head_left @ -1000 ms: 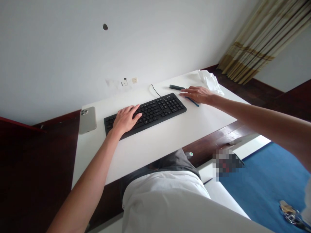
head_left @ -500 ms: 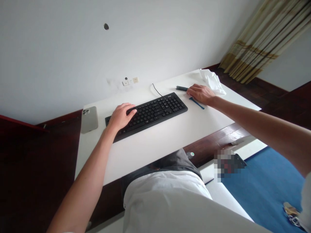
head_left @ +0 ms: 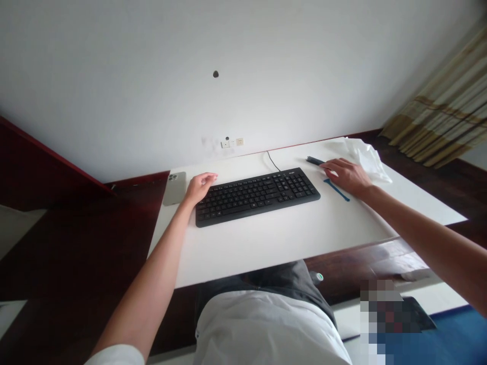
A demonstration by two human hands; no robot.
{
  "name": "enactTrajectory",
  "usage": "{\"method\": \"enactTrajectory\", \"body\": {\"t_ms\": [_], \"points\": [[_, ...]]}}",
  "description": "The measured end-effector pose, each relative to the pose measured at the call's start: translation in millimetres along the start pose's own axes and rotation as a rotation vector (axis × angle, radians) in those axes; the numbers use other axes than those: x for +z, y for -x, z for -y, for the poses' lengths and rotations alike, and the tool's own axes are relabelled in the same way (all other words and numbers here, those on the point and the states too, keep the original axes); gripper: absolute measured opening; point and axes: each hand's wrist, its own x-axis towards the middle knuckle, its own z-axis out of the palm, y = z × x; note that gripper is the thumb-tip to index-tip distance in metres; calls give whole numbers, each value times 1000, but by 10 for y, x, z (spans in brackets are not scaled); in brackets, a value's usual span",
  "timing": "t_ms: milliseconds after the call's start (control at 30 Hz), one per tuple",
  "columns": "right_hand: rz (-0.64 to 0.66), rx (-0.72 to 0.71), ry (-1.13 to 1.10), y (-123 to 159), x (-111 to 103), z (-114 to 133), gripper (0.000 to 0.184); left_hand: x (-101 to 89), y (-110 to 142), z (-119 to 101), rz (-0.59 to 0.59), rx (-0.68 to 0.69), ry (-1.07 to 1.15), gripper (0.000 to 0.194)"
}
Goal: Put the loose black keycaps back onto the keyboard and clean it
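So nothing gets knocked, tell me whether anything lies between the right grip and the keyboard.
Yes: the blue stick lies on the table between the right grip and the right end of the keyboard. The dark stick lies farther back.

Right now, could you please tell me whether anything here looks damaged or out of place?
Two dark round spots, perhaps holes, mark the wall, one high, one just above the sockets, with grey smudges left of these. The keyboard shows no visible damage.
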Motion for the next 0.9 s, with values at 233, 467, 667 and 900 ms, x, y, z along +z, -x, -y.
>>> {"method": "enactTrajectory", "body": {"t_ms": [233, 467, 667, 900], "points": [[-176, 375, -37, 145, -83, 94, 35, -5, 26, -117, -122, -123, 308, 50], [19, 579, -167, -135, -99, 59, 44, 19, 23, -92, -123, -156, 406, 43], [303, 665, -206, -781, -66, -16, 16, 11, 20, -108, -80, -142, 380, 42], [119, 592, -476, -1549, -127, 424, 24, -7, 16, -138, -37, -160, 356, 48]]}}
